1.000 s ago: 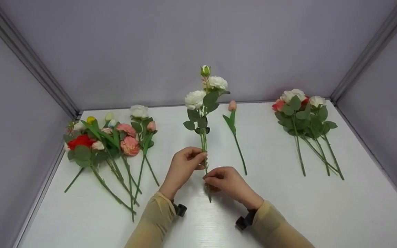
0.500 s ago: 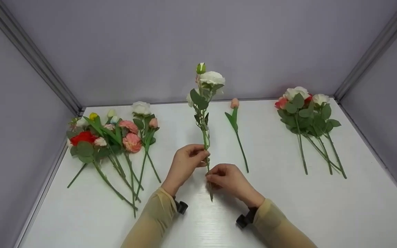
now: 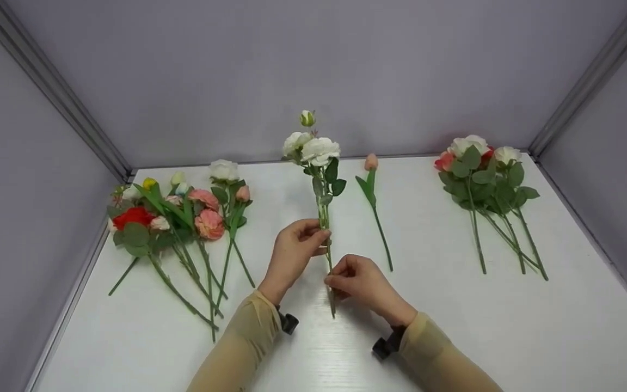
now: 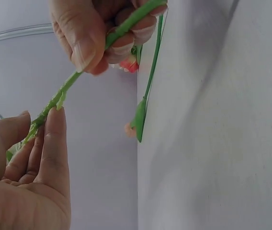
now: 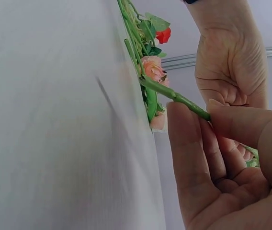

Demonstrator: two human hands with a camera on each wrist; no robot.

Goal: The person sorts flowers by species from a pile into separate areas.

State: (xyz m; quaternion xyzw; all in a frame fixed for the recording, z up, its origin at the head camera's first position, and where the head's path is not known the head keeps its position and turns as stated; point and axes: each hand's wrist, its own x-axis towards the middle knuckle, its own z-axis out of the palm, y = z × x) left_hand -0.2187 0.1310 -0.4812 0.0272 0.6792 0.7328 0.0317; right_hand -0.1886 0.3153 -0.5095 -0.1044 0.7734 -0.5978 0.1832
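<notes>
A white flower stem [image 3: 320, 151] with two full blooms, a small bud and green leaves stands nearly upright before me in the head view. My left hand [image 3: 293, 255] pinches it below the leaves, between thumb and fingers. Lower down, near the cut end, my right hand [image 3: 361, 282] pinches the same stem. The left wrist view shows the green stem [image 4: 69, 81] running slantwise through both hands. In the right wrist view its bare end [image 5: 160, 88] sticks out past my right fingertips.
One pink tulip [image 3: 371, 188] lies on the white table [image 3: 428, 332], right of the held stem. Mixed red, pink, yellow and white flowers [image 3: 209, 224] lie in a pile at left. Another group of white and red roses [image 3: 468, 147] lies at right. Grey walls enclose the table.
The held flower has turned about its stem, so its blooms face another way, with the heads shifted a little left and lower. My left hand has moved slightly up; both hands keep hold.
</notes>
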